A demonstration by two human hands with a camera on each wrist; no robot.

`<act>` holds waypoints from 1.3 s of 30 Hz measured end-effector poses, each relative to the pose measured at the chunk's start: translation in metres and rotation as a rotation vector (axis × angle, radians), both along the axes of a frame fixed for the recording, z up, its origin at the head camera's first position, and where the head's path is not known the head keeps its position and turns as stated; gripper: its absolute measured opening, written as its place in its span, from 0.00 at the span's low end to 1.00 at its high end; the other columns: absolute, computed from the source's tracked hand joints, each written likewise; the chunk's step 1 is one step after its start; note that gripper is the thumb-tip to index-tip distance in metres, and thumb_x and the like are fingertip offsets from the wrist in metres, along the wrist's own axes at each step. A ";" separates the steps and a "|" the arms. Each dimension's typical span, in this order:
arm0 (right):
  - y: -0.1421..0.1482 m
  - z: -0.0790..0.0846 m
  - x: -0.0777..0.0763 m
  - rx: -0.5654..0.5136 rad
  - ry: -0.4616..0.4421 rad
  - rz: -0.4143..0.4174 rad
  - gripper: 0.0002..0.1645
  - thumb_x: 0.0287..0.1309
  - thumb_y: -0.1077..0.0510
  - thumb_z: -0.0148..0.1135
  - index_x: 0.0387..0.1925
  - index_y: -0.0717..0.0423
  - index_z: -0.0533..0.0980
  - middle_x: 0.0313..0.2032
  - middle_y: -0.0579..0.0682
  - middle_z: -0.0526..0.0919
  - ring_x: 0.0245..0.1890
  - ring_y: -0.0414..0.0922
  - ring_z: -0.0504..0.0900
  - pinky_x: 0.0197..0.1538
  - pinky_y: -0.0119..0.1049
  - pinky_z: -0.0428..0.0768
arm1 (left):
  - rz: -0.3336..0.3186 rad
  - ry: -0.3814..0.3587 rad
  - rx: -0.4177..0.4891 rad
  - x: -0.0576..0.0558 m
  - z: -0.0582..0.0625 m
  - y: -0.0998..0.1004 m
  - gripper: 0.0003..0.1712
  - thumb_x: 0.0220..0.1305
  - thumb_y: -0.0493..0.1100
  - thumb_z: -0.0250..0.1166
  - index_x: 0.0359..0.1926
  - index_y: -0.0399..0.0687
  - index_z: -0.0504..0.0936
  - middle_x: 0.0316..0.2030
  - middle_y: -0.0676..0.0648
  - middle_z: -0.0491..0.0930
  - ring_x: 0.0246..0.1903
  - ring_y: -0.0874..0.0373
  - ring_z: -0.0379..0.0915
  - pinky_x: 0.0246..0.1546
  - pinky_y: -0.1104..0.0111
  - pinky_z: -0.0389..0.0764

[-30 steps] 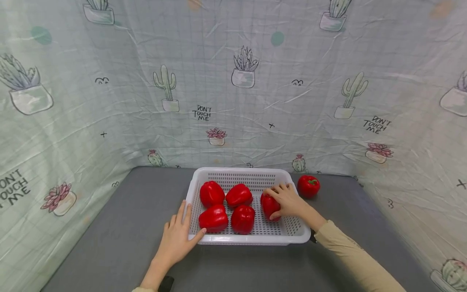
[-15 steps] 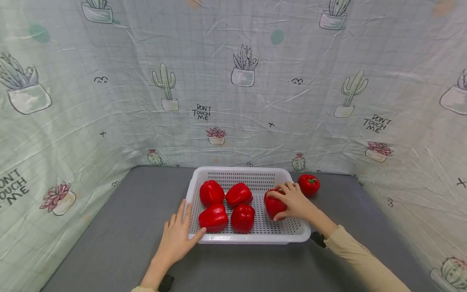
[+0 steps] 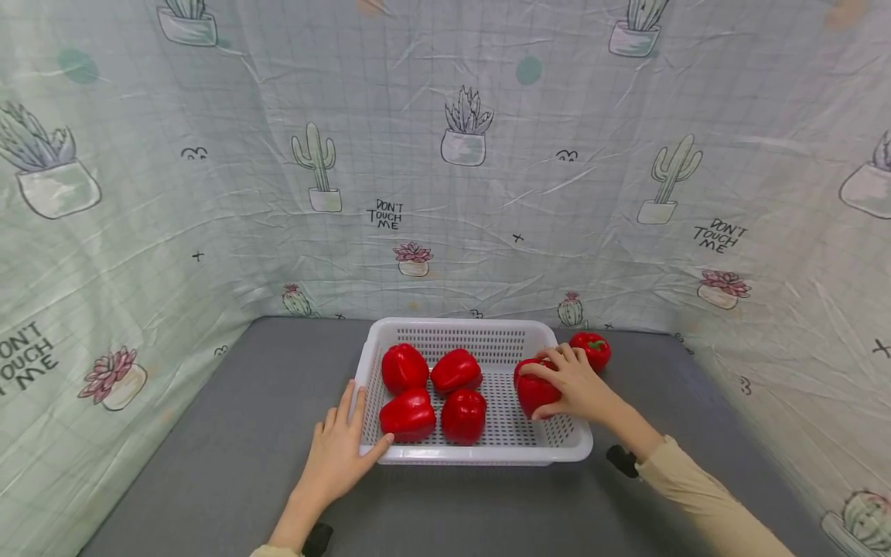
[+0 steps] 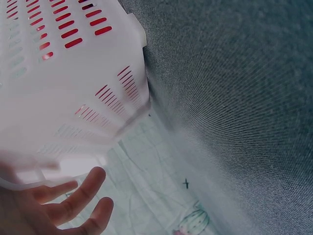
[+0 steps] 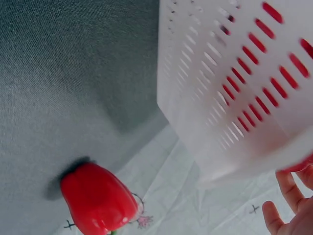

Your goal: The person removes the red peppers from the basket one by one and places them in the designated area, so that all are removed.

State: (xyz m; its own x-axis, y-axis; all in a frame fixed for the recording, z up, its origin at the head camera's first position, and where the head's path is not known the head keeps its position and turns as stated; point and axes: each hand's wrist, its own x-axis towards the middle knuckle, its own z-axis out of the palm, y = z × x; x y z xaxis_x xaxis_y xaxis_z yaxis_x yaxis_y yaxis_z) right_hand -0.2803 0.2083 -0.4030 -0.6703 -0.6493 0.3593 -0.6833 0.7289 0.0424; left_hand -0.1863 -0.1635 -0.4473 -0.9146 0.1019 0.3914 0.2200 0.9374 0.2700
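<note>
My right hand grips a red bell pepper at the right end of a white perforated plastic basket. The thumb is on its near side and the fingers curl over its top. My left hand rests on the basket's near left corner, fingers straight and spread along the rim. Several other red bell peppers lie in the left and middle of the basket. In the left wrist view, the fingers stick out beside the basket wall. The right wrist view shows the basket's slotted side close up.
One more red bell pepper with a green stem sits on the dark grey table, outside the basket's far right corner. A pale sheet printed with cacti hangs around the back and sides of the table.
My right hand has moved rightward with the bell pepper, toward the basket's right side. The left hand and the other peppers have stayed in place.
</note>
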 end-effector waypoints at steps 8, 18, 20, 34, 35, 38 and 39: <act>0.011 0.013 0.010 -0.069 0.060 -0.001 0.43 0.22 0.39 0.75 0.48 0.41 0.70 0.47 0.53 0.72 0.48 0.51 0.63 0.44 0.53 0.67 | -0.001 0.005 -0.004 0.000 -0.001 0.000 0.47 0.50 0.62 0.59 0.63 0.36 0.59 0.65 0.37 0.55 0.46 0.44 0.66 0.41 0.50 0.69; 0.020 0.024 0.017 -0.135 0.127 -0.018 0.46 0.18 0.42 0.77 0.47 0.46 0.68 0.46 0.52 0.72 0.49 0.51 0.63 0.43 0.50 0.65 | -0.005 0.014 -0.002 -0.002 -0.002 -0.001 0.48 0.49 0.62 0.59 0.63 0.36 0.59 0.65 0.37 0.55 0.45 0.44 0.66 0.40 0.50 0.69; 0.022 0.026 0.019 -0.153 0.130 -0.027 0.47 0.18 0.43 0.78 0.47 0.48 0.68 0.46 0.53 0.72 0.48 0.51 0.63 0.43 0.49 0.65 | -0.006 0.021 0.000 -0.002 -0.003 -0.001 0.48 0.49 0.62 0.60 0.63 0.36 0.59 0.65 0.37 0.55 0.45 0.44 0.66 0.40 0.50 0.69; 0.046 0.027 0.024 -0.186 0.148 -0.123 0.48 0.16 0.46 0.79 0.48 0.50 0.68 0.49 0.55 0.70 0.47 0.52 0.62 0.42 0.51 0.63 | -0.005 0.025 0.002 -0.001 -0.004 0.000 0.48 0.49 0.62 0.60 0.64 0.36 0.58 0.65 0.37 0.55 0.45 0.44 0.66 0.40 0.50 0.69; 0.048 0.026 0.024 -0.187 0.150 -0.128 0.48 0.16 0.47 0.79 0.48 0.50 0.67 0.49 0.55 0.70 0.47 0.52 0.62 0.42 0.51 0.63 | -0.004 0.025 0.001 -0.001 -0.004 0.000 0.48 0.49 0.62 0.60 0.64 0.36 0.58 0.65 0.37 0.55 0.45 0.44 0.66 0.40 0.50 0.69; 0.053 0.024 0.024 -0.193 0.153 -0.145 0.49 0.16 0.48 0.79 0.48 0.52 0.67 0.50 0.56 0.70 0.46 0.53 0.62 0.41 0.51 0.63 | -0.005 0.025 0.002 -0.001 -0.004 -0.001 0.48 0.49 0.62 0.60 0.64 0.36 0.58 0.65 0.37 0.55 0.46 0.44 0.66 0.40 0.50 0.69; 0.055 0.024 0.024 -0.196 0.151 -0.151 0.49 0.16 0.49 0.79 0.49 0.53 0.67 0.50 0.56 0.69 0.46 0.53 0.62 0.41 0.51 0.62 | -0.005 0.026 0.003 -0.001 -0.004 -0.001 0.48 0.49 0.62 0.60 0.64 0.36 0.58 0.65 0.37 0.55 0.46 0.45 0.66 0.40 0.50 0.69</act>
State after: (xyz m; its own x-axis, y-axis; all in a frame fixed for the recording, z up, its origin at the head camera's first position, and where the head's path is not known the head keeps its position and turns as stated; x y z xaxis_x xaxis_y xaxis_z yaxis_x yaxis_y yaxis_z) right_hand -0.2562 0.2630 -0.3790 -0.6831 -0.4546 0.5716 -0.5633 0.8261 -0.0163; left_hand -0.1874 -0.1642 -0.4515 -0.9038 0.1054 0.4148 0.2316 0.9356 0.2667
